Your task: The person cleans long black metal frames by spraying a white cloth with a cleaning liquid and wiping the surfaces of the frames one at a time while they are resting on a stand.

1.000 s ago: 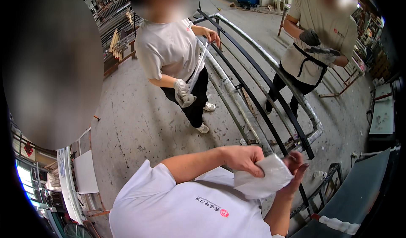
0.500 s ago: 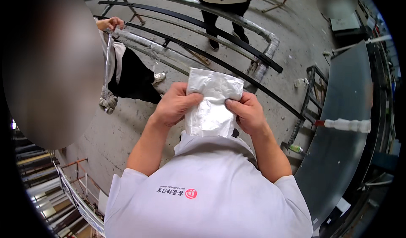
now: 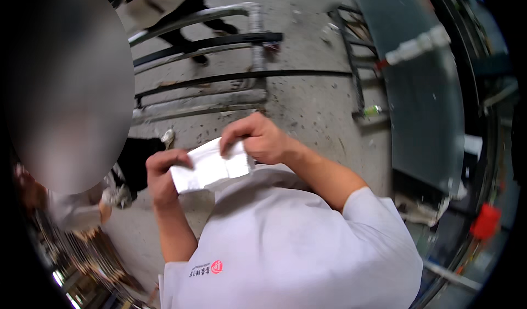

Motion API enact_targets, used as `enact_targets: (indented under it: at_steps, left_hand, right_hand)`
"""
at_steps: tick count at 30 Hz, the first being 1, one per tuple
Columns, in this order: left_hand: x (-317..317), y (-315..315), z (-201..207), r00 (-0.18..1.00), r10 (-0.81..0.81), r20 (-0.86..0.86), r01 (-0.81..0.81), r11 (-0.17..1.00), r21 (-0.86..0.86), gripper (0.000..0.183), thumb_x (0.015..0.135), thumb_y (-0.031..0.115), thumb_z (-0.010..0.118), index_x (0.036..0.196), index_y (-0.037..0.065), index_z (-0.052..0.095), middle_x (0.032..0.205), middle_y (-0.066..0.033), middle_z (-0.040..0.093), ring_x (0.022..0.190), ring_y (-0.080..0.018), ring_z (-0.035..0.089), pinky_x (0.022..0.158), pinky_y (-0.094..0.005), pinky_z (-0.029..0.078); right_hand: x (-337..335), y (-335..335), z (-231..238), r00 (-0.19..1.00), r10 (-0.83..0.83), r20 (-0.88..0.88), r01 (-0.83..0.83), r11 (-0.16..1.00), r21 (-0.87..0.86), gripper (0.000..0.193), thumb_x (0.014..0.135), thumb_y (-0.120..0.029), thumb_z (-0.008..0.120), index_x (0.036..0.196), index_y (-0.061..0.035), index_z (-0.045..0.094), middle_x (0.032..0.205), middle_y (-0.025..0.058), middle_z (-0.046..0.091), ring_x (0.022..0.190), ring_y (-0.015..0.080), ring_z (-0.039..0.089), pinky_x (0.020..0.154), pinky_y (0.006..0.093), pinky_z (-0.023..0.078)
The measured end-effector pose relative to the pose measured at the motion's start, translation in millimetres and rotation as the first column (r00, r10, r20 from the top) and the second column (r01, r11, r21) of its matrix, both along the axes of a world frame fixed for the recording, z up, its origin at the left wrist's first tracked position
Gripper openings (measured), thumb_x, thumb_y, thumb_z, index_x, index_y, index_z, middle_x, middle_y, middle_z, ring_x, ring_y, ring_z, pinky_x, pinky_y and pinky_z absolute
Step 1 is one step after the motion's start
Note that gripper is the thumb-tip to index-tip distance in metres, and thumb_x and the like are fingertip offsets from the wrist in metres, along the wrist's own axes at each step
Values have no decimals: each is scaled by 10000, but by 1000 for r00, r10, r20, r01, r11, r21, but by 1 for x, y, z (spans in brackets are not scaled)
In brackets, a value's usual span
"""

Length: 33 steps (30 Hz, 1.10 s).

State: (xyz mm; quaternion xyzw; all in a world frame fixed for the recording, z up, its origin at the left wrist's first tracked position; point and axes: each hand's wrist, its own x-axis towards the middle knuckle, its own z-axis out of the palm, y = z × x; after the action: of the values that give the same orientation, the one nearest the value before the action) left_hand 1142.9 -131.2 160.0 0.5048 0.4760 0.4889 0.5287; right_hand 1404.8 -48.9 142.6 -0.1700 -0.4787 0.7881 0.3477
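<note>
Held in front of my chest is a folded, wrinkled white sheet (image 3: 211, 169), thin like paper or plastic film; which of the two I cannot make out. My left hand (image 3: 166, 178) grips its left end, thumb on top. The upper right end is pinched by my right hand (image 3: 261, 138), the thumb and fingertips closed on it. The sheet tilts, its right end higher than its left, and its underside is hidden.
Ahead lies a metal frame (image 3: 255, 31) wrapped in film, with long black bars (image 3: 307, 73) across it. A dark panel (image 3: 425, 95) stands at right beside a black rack (image 3: 351, 62). One person (image 3: 140, 160) is close at left; another (image 3: 164, 7) stands behind the frame.
My view has swung to the right. The white sheet has gone from upright to tilted and looks shorter. My left hand now sits lower than my right; both still hold it.
</note>
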Motion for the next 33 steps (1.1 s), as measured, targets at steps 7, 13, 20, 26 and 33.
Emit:
enact_targets:
  at_steps: [7,13,20,26,33]
  left_hand:
    - [14,19,-8,989,-148,-17,148,989,-27,697,830,315,724,1348,-113,535,1285,-185,640,1229,-300,596,1112,-414,383]
    - [57,53,2,750,-606,-264,529,790,-310,104,791,23,697,847,-65,683,637,-49,573,587,-78,483,533,-273,388]
    - [85,75,-14,682,-691,-239,654,723,-222,121,834,43,683,883,-64,710,618,-22,520,583,-73,449,519,-273,374]
    - [114,90,-8,631,-753,-183,687,653,-318,146,834,66,697,804,-68,647,602,-49,523,583,-96,420,511,-313,358]
    - [188,108,11,552,-800,-234,759,598,-256,94,813,54,646,803,-38,632,608,-87,487,584,-120,429,527,-330,384]
  right_hand:
    - [18,-23,-12,969,-170,179,54,856,515,306,667,147,474,853,4,671,828,118,651,812,271,648,715,348,494]
    - [32,-35,0,902,-364,234,88,684,724,229,709,99,568,871,-22,676,868,119,648,816,298,645,708,371,498]
    - [61,-60,11,756,-626,190,539,761,361,164,785,-71,699,935,-8,678,885,129,658,794,256,643,708,366,499]
    - [78,-63,-9,588,-723,362,426,657,621,132,824,-90,735,914,-13,679,812,116,663,728,290,636,659,364,497]
    - [129,-34,-25,629,-741,235,266,489,831,202,747,-57,743,922,-69,644,713,79,577,682,292,597,624,411,465]
